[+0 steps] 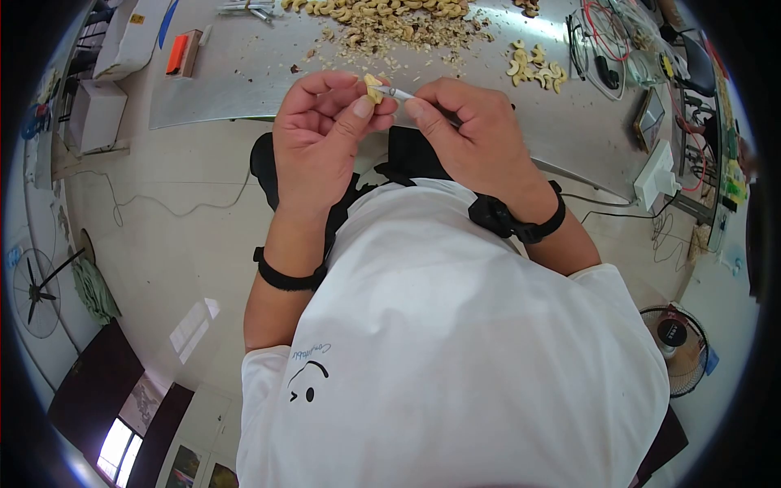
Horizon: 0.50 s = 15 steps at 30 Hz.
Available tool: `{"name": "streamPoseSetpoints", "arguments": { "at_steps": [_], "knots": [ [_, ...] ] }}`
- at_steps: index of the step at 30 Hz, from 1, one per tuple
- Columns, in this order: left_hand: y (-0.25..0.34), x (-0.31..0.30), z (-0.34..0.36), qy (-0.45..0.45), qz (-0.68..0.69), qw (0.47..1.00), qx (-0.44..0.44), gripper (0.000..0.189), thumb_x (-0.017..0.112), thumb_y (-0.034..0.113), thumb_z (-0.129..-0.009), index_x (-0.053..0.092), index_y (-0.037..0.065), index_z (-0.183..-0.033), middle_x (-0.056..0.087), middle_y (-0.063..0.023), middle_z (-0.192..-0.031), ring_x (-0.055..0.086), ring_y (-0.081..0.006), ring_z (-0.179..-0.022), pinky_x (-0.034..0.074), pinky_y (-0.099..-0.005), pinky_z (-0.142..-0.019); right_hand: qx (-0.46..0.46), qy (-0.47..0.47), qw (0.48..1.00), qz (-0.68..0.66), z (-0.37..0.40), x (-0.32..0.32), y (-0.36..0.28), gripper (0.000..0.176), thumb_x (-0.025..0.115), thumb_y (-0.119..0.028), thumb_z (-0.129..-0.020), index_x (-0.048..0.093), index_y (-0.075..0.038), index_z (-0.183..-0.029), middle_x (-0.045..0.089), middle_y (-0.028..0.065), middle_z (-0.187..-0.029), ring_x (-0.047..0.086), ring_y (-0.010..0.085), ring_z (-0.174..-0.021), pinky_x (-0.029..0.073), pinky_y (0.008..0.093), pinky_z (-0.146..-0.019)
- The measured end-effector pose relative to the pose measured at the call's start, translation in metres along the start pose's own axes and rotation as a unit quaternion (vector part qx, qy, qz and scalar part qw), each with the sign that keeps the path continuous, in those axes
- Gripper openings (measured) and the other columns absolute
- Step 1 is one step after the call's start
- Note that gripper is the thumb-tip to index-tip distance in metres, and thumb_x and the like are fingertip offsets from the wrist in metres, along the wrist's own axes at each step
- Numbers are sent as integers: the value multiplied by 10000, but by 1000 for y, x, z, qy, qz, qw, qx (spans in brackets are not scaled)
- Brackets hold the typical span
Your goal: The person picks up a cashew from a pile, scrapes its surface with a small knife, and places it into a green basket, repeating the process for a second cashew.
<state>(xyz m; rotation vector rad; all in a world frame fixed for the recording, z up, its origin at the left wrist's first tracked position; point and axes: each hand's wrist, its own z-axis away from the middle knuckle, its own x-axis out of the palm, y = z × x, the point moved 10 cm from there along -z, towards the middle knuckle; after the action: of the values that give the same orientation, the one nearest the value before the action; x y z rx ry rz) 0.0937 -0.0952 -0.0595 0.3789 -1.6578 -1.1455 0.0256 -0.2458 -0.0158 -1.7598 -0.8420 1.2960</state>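
Near the table's front edge, my left hand [320,154] pinches a pale yellow cashew nut [373,87] between thumb and fingers. My right hand [480,138] grips a slim, light-coloured peeling tool [397,93] like a small knife. Its tip meets the cashew; the rest of its handle is hidden by my fingers. Beyond my hands lies a heap of cashews [382,8], with crumbs and skin flakes [390,37] spread before it. A smaller group of pale cashews [537,69] sits to the right.
The metal table [236,89] has an orange-topped box [184,54] and several thin tools [248,8] on its left. Cables [602,41] and a glass jar [647,69] crowd the right side. A power strip [655,175] stands at the right edge. A fan [674,333] is lower right.
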Motion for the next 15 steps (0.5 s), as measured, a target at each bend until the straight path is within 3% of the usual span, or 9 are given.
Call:
{"name": "streamPoseSetpoints", "arguments": {
  "at_steps": [6, 12, 15],
  "knots": [
    [-2, 3, 2, -31, 3, 999, -3, 226, 602, -83, -991, 567, -11, -1202, 721, -206, -1138, 749, -269, -986, 648, -368, -864, -16, 27, 999, 44, -1, -5, -4, 177, 714, -181, -948, 704, -23, -869, 641, 129, -654, 613, 288, -548, 479, 377, -532],
    [-7, -2, 1, -21, 94, 994, -53, 235, 616, -72, -989, 577, 19, -1202, 714, -221, -1155, 738, -265, -1004, 635, -369, -866, -14, 41, 998, 42, 0, -8, -5, 169, 711, -183, -948, 705, -32, -870, 648, 129, -669, 626, 307, -569, 486, 382, -537],
    [-7, -5, 1, -26, 62, 997, -36, 235, 622, -64, -991, 583, 14, -1209, 712, -225, -1169, 739, -259, -999, 635, -363, -853, -28, 31, 998, 49, 1, -6, -8, 168, 703, -191, -950, 708, -38, -880, 658, 126, -700, 637, 318, -599, 495, 394, -555]
  ]
}}
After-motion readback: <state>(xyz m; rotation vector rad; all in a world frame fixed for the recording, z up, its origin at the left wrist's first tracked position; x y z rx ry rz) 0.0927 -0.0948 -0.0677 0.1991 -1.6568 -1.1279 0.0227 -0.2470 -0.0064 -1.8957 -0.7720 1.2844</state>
